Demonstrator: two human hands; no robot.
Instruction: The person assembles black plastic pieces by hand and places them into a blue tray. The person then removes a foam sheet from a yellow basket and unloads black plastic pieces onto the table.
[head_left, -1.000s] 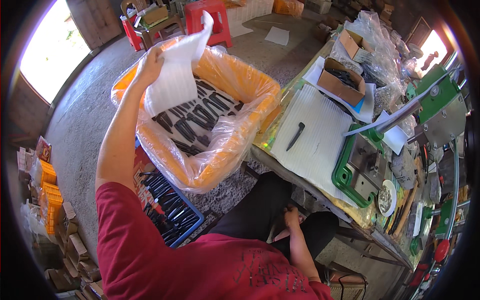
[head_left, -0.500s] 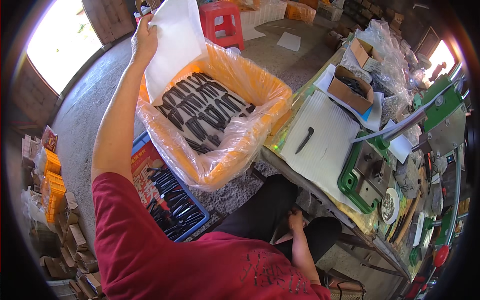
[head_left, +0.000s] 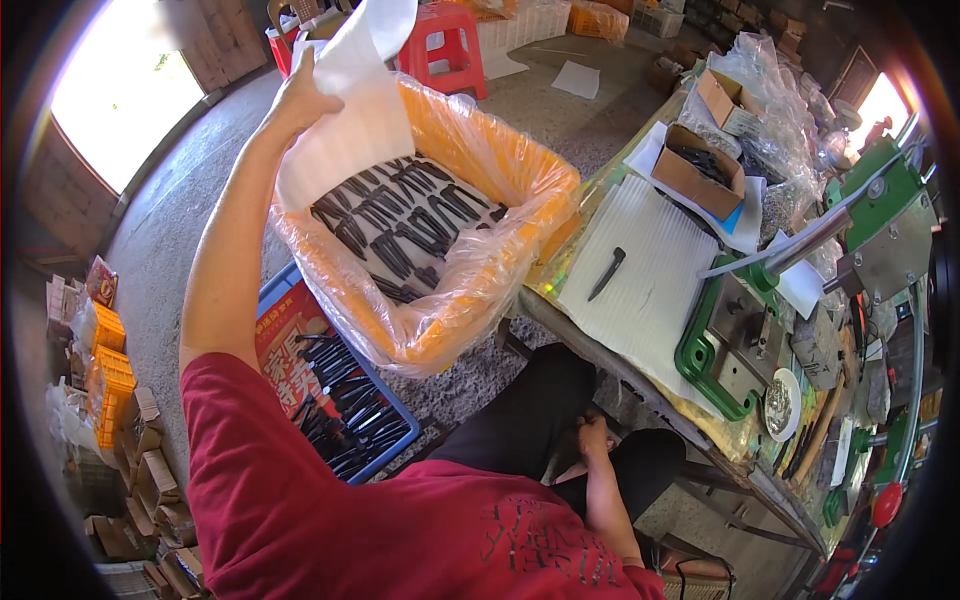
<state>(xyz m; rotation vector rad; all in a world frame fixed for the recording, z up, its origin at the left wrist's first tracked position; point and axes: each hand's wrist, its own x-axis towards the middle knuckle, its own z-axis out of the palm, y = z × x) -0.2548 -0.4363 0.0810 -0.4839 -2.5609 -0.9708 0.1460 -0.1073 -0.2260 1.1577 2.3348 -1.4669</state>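
My left hand [head_left: 302, 104] is raised at the far left corner of an orange crate [head_left: 470, 318] and grips the edge of a white foam sheet [head_left: 350, 130]. The sheet stands up from the crate, its top folding over and its lower edge lying near the back rows of black handle-like parts [head_left: 405, 215]. These parts lie in rows on a pale layer inside the crate's clear plastic liner [head_left: 500, 265]. My right hand [head_left: 593, 436] rests low by my knees with its fingers curled in; what they hold, if anything, is hidden.
Below the crate stands a blue tray [head_left: 400, 440] of loose black parts. On the right, a workbench bears a white ribbed sheet [head_left: 640, 250] with one black part [head_left: 608, 273], a cardboard box [head_left: 700, 180] and a green hand press [head_left: 715, 350]. A red stool [head_left: 445, 50] stands behind.
My left hand has come down slightly with the foam sheet, and its thumb now spreads across it. The sheet bends more and hangs lower over the crate. My right hand stays in place.
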